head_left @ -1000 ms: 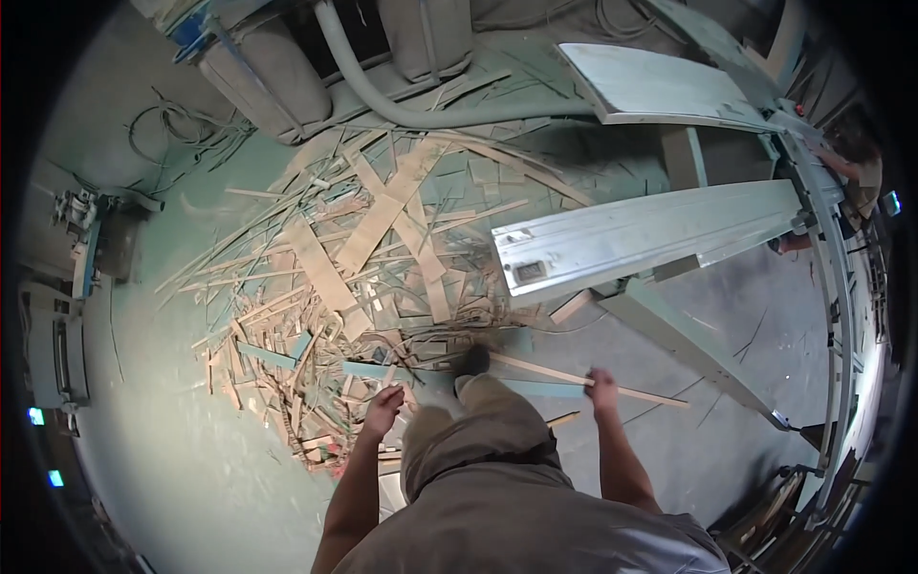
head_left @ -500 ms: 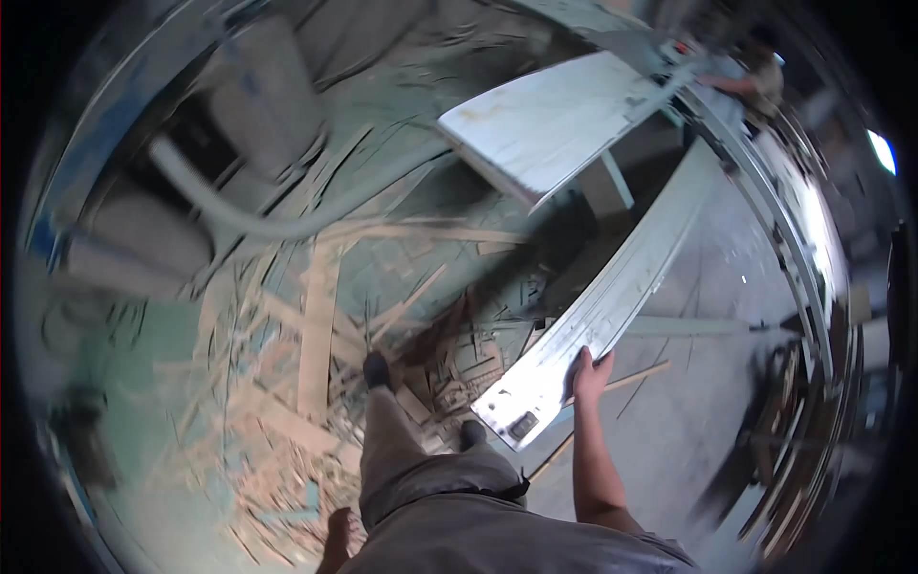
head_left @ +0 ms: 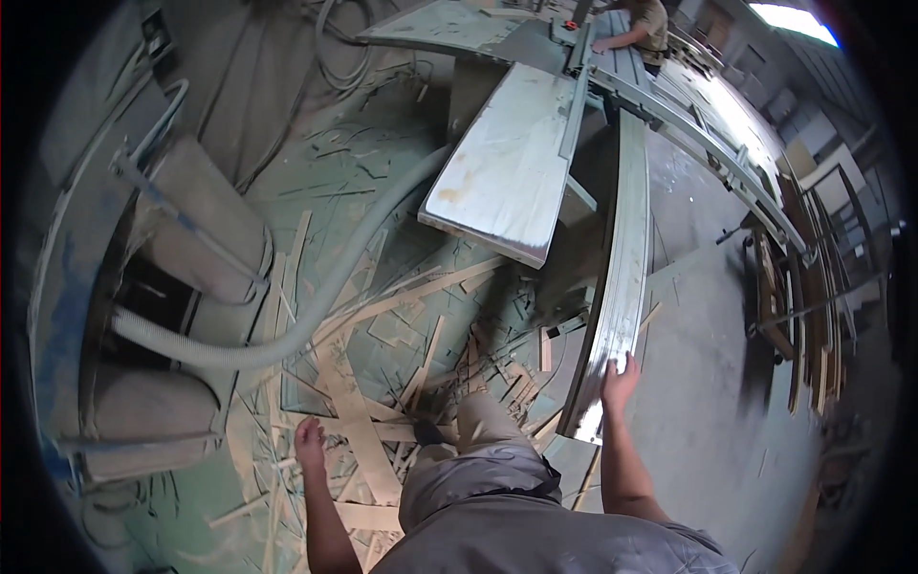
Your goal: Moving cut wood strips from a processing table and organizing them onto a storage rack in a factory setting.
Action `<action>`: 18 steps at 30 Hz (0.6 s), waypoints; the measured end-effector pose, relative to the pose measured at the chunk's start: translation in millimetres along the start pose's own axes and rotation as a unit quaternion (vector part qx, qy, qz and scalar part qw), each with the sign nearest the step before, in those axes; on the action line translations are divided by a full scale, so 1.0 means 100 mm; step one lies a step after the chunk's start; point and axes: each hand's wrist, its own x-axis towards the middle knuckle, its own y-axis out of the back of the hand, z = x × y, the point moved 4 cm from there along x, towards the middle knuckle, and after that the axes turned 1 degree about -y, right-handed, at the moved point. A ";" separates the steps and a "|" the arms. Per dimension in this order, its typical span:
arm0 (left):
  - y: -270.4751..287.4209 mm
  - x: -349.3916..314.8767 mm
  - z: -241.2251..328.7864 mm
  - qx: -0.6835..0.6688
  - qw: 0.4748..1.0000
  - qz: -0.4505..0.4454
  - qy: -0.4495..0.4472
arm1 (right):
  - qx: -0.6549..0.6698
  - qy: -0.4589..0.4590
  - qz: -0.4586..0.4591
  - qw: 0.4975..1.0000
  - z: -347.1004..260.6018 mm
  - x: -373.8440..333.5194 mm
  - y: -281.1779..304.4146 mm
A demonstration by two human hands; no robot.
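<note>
A panel saw fills the upper middle, with a worn white table (head_left: 502,158) and a long metal sliding carriage (head_left: 623,258) beside it. Near the carriage's close end, my right hand (head_left: 620,381) grips its right edge, the thumb lying toward the top face. My left hand (head_left: 309,442) hangs in the air over the wood offcuts, its fingers loosely bent and apart, with nothing visible in them.
Wood offcuts (head_left: 359,421) litter the floor around my feet. A grey hose (head_left: 239,356) curves from the dust collector bags (head_left: 206,220) toward the saw. Another person (head_left: 643,27) stands at the saw's far end. Boards (head_left: 813,316) lean on a rack at right.
The view has swung, so the saw appears more upright and further left. My left hand has risen out from beside my body. My right hand stays at the carriage's near end.
</note>
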 end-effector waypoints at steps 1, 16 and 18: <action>-0.24 0.09 0.05 0.042 0.999 -0.031 0.008 | 0.034 -0.008 -0.011 0.999 -0.05 -0.02 -0.03; -3.91 0.18 1.46 0.231 0.861 -0.416 -0.180 | 0.284 -0.098 -0.145 0.943 -1.55 0.77 -1.08; -4.40 0.16 1.73 0.230 0.840 -0.433 -0.232 | 0.298 -0.116 -0.150 0.935 -1.70 1.06 -1.22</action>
